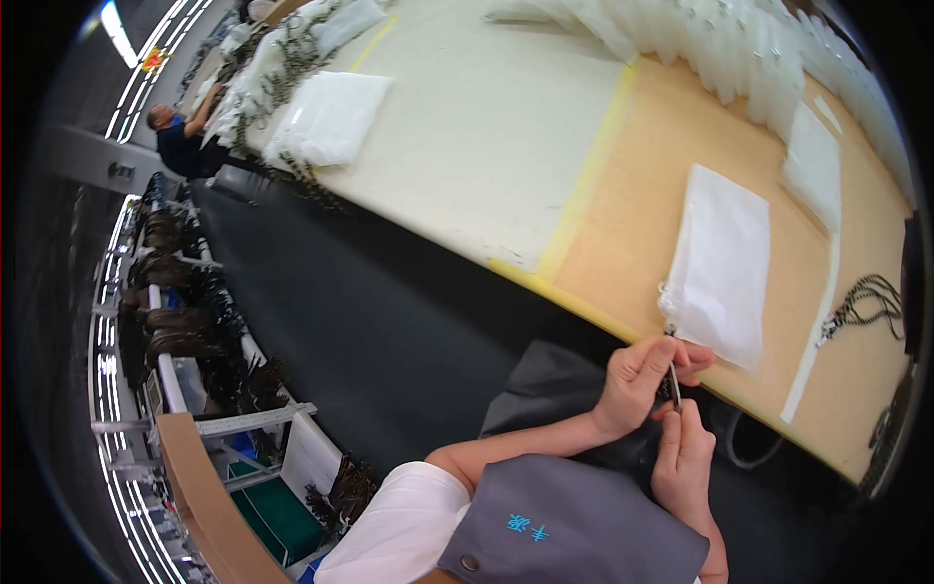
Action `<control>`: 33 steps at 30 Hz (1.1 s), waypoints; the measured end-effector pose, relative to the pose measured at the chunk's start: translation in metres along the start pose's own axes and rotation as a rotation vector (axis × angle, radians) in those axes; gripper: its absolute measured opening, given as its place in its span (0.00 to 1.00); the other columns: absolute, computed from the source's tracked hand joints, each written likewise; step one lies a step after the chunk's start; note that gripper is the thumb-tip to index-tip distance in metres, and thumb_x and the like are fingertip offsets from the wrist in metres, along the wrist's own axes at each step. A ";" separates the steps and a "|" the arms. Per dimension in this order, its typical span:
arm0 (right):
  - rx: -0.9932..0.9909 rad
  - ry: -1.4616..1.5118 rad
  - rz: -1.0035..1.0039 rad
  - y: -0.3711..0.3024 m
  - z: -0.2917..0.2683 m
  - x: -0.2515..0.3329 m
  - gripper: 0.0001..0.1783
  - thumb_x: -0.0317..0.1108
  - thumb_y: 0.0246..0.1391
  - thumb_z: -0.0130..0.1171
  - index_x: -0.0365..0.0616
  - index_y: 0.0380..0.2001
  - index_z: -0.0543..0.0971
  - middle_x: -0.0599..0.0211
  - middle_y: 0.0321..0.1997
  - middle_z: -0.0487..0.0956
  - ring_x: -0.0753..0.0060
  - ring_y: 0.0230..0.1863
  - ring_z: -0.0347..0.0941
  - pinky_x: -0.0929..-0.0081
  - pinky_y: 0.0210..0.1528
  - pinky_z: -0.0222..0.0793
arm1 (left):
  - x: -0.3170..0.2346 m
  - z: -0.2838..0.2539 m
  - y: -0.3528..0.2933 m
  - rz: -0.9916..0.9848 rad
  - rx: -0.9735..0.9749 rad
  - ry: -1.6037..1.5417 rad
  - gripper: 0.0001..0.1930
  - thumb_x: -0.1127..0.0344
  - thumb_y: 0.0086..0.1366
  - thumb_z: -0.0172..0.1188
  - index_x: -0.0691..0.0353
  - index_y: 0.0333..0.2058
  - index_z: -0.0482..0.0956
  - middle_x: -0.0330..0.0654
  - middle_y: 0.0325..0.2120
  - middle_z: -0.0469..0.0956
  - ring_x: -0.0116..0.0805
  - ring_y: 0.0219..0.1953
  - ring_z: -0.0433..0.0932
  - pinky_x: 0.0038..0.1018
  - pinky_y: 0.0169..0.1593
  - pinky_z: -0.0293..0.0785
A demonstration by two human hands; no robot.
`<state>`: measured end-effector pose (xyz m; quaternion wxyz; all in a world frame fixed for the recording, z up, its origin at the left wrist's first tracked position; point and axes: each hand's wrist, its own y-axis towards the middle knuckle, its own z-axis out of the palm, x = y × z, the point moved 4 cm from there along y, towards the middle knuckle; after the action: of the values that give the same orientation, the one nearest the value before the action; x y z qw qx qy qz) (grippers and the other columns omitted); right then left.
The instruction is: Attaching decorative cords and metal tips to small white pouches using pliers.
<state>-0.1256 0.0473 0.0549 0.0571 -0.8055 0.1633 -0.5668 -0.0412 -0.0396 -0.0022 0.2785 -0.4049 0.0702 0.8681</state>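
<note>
At the table's near edge my left hand (632, 387) is closed, thumb against bent fingers. It grips the upper end of a thin, dark and shiny strip (675, 386), perhaps part of a chain; its exact kind is too small to tell. Just below, my right hand (684, 450) pinches the lower end of the same strip. A stack of white, soft-looking pouches (722, 258) lies on the tan tabletop, directly beyond my left hand. A small dark piece shows between the stack's near corner and my left fingertips.
Dark chains (869, 304) lie on the right beside a white strip (815, 341). Many translucent bags (720, 58) line the table's far side. Another white pouch stack (331, 117) sits far left. A person (180, 141) works there. Racks of dark straps (180, 331) stand left.
</note>
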 end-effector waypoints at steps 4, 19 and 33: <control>0.421 1.280 0.620 -0.002 0.000 0.001 0.13 0.41 0.73 0.42 0.45 0.37 0.69 0.81 0.17 0.52 0.87 0.14 0.42 0.83 0.14 0.40 | -0.001 -0.004 0.005 0.009 -0.052 0.012 0.20 0.56 0.79 0.41 0.67 0.37 0.73 0.58 0.46 0.81 0.47 0.49 0.82 0.38 0.49 0.82; -0.078 -0.138 -0.148 0.000 0.002 -0.019 0.07 0.31 0.68 0.49 0.38 0.38 0.68 0.51 0.19 0.74 0.49 0.20 0.75 0.64 0.23 0.67 | 0.009 0.003 0.004 0.039 -0.054 -0.031 0.21 0.54 0.79 0.37 0.65 0.38 0.72 0.59 0.47 0.80 0.50 0.51 0.82 0.41 0.49 0.84; 0.580 1.574 0.627 -0.026 -0.002 -0.042 0.14 0.42 0.74 0.40 0.45 0.38 0.70 0.83 0.17 0.53 0.89 0.14 0.42 0.84 0.13 0.35 | 0.015 -0.002 -0.018 -0.412 -0.015 -0.547 0.27 0.53 0.79 0.30 0.69 0.56 0.73 0.59 0.57 0.74 0.54 0.61 0.73 0.48 0.64 0.69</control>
<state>-0.1347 0.0858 0.0253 0.2822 -0.0558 0.2182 -0.9325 -0.0371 -0.0188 -0.0127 0.4536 -0.1649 -0.0967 0.8705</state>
